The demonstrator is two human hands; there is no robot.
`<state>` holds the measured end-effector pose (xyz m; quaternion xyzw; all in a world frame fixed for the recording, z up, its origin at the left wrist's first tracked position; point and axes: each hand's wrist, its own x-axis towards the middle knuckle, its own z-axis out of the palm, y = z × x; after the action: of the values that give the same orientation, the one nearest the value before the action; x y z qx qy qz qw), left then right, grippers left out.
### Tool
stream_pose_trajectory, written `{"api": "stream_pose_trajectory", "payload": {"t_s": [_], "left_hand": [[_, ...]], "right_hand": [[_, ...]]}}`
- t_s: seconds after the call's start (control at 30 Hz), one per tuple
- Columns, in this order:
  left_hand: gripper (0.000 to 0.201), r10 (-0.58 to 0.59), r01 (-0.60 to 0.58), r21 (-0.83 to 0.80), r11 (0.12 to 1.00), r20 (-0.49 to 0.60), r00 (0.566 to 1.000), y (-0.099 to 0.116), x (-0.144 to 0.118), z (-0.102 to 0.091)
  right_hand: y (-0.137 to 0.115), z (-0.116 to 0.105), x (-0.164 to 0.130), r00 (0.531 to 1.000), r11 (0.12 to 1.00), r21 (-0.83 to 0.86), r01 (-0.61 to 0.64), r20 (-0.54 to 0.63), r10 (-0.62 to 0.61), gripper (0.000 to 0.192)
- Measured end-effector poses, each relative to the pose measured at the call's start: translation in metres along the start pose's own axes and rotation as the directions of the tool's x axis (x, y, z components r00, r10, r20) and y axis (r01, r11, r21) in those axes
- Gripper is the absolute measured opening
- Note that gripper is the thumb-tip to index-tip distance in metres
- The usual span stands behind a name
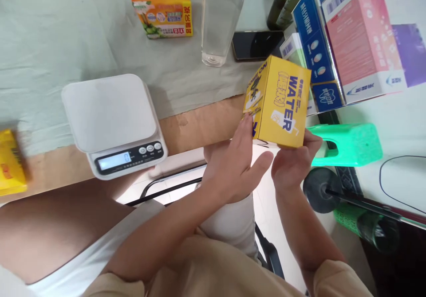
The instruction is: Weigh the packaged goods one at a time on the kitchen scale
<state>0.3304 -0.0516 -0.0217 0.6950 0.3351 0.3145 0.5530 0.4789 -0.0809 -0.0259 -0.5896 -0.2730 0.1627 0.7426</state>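
A yellow box (284, 104) printed "WATER" is held tilted above the table's front edge. My right hand (293, 166) grips its lower end from beneath, with some fingers hidden behind it. The fingers of my left hand (241, 168) lie stretched out along the box's left side, and the thumb stands apart from it. To the left, a white digital scale (109, 113) rests at the table edge with a bare plate and a lit display. Beyond the box, a dark phone (258, 45) lies on the cloth.
At the back stand an orange box (163, 11) and a clear bottle (216, 20). A dark green bottle (289, 0), a blue box (316, 51) and a pink-and-white box (364, 40) are at the right. A green plastic container (353, 144) lies below them. A yellow packet (11, 162) sits far left.
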Motion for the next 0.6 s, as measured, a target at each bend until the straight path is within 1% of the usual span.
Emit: {"api": "stream_pose_trajectory", "payload": {"t_s": [0.1,0.2,0.27,0.33,0.37,0.43,0.47,0.53,0.6], "left_hand": [[0.094,0.022,-0.024,0.04,0.999,0.042,0.999,0.005,-0.015,-0.002],[0.1,0.029,-0.035,0.1,0.994,0.06,0.998,0.008,-0.031,-0.002],[0.104,0.046,-0.053,0.129,0.99,0.052,0.998,0.008,-0.044,-0.002],[0.11,0.12,-0.123,0.14,0.982,0.03,0.992,0.008,-0.057,-0.004],[0.113,0.174,-0.174,0.137,0.975,0.015,0.985,0.008,-0.065,-0.008],[0.118,0.271,-0.268,0.114,0.957,-0.011,0.963,0.012,-0.08,-0.024],[0.118,0.297,-0.293,0.096,0.951,-0.025,0.955,0.015,-0.088,-0.036],[0.113,0.285,-0.282,0.058,0.958,-0.06,0.957,0.023,-0.104,-0.069],[0.1,0.216,-0.215,0.022,0.976,-0.111,0.97,0.031,-0.118,-0.107]], "right_hand": [[-0.008,0.004,-0.009,0.991,0.988,0.087,-0.131,0.01,0.13,0.047],[-0.017,0.005,-0.021,0.974,0.97,0.091,-0.226,0.031,0.224,0.046],[-0.025,0.006,-0.032,0.968,0.963,0.1,-0.249,0.052,0.245,0.045],[-0.034,0.01,-0.043,0.973,0.966,0.121,-0.227,0.065,0.22,0.043],[-0.038,0.013,-0.05,0.98,0.971,0.136,-0.195,0.072,0.187,0.042],[-0.047,0.027,-0.062,0.989,0.978,0.172,-0.119,0.109,0.101,0.04],[-0.051,0.037,-0.068,0.988,0.978,0.191,-0.087,0.144,0.059,0.039],[-0.057,0.063,-0.081,0.968,0.975,0.215,-0.049,0.249,-0.006,0.037],[-0.061,0.094,-0.095,0.932,0.977,0.207,-0.051,0.362,-0.028,0.039]]}}
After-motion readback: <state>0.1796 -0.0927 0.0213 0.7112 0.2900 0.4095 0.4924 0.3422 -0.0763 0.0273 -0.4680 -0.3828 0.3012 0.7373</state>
